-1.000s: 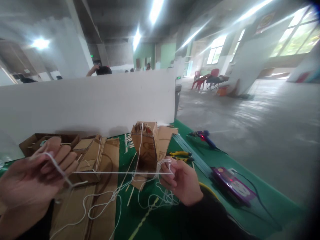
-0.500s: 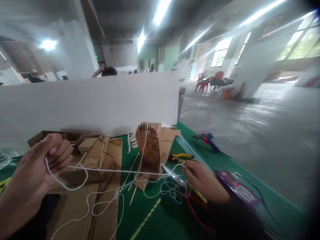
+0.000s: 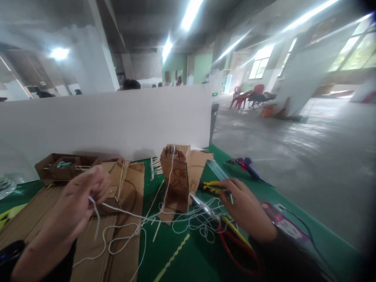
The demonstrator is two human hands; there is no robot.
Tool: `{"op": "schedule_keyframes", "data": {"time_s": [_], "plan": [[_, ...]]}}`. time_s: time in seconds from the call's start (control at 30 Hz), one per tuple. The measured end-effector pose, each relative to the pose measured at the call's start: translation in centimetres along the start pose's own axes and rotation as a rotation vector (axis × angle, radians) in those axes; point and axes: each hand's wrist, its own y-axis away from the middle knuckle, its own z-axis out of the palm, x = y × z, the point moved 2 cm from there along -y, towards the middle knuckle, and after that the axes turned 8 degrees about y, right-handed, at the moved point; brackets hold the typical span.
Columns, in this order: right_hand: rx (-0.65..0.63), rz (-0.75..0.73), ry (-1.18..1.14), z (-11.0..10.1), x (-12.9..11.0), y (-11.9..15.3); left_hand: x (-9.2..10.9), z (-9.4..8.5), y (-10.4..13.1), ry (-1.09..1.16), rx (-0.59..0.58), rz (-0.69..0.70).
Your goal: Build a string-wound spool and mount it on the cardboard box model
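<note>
My left hand point(image 3: 84, 199) is closed round a white string point(image 3: 125, 212), whose short end hangs below the fingers, above cardboard at the left. The string runs right into a loose tangle on the green table. My right hand point(image 3: 241, 203) is held palm down with its fingers spread, beside yellow-handled pliers point(image 3: 214, 184) and over loops of string. Below and left of it lie scissors point(image 3: 205, 207) with red handles. Between my hands stands a cardboard tower point(image 3: 177, 176) with string hanging down its front.
An open cardboard box point(image 3: 55, 174) sits at the back left. A blue glue gun point(image 3: 246, 168) and a purple device point(image 3: 283, 223) with a cable lie at the right. Thin sticks and a yellow twisted strip point(image 3: 172, 258) are on the green table point(image 3: 182, 270). A white partition point(image 3: 117, 121) stands behind.
My left hand has moved right, towards the middle, and the taut string has gone slack. My right hand has shifted slightly right and its fingers have spread.
</note>
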Motion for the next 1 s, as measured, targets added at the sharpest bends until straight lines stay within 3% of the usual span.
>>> {"op": "schedule_keyframes", "data": {"time_s": [0.03, 0.1, 0.2, 0.27, 0.33, 0.43, 0.57, 0.67, 0.8, 1.0], "plan": [[-0.012, -0.021, -0.114, -0.6, -2.2, 0.4, -0.8, 0.9, 0.3, -0.077, -0.060, -0.008], [-0.195, -0.096, -0.333, -1.5, -7.2, 1.1, -2.5, 2.9, 1.1, -0.233, -0.221, -0.016], [-0.443, -0.133, -0.574, -1.8, -13.5, 1.6, -4.6, 5.5, 2.5, -0.381, -0.310, -0.009], [-0.519, -0.122, -0.631, -1.1, -16.0, 1.5, -5.4, 6.7, 3.2, -0.435, -0.322, 0.021], [-0.509, -0.142, -0.723, -0.2, -17.0, 1.1, -5.9, 7.3, 3.6, -0.465, -0.337, 0.026], [-0.525, -0.159, -0.916, 1.4, -16.7, 0.9, -6.5, 7.2, 3.4, -0.485, -0.368, 0.005], [-0.713, 0.027, -1.225, 2.9, -14.4, 1.0, -6.6, 6.4, 2.2, -0.589, -0.315, 0.078], [-0.792, 0.031, -1.395, 3.0, -12.4, 0.5, -6.9, 6.1, 1.6, -0.748, -0.266, 0.167], [-0.725, -0.002, -1.545, 2.6, -10.0, -0.8, -8.2, 6.0, 1.2, -0.898, -0.307, 0.183], [-0.573, 0.084, -1.693, 2.6, -7.8, -1.8, -10.4, 6.4, 0.8, -0.878, -0.402, 0.060]]}}
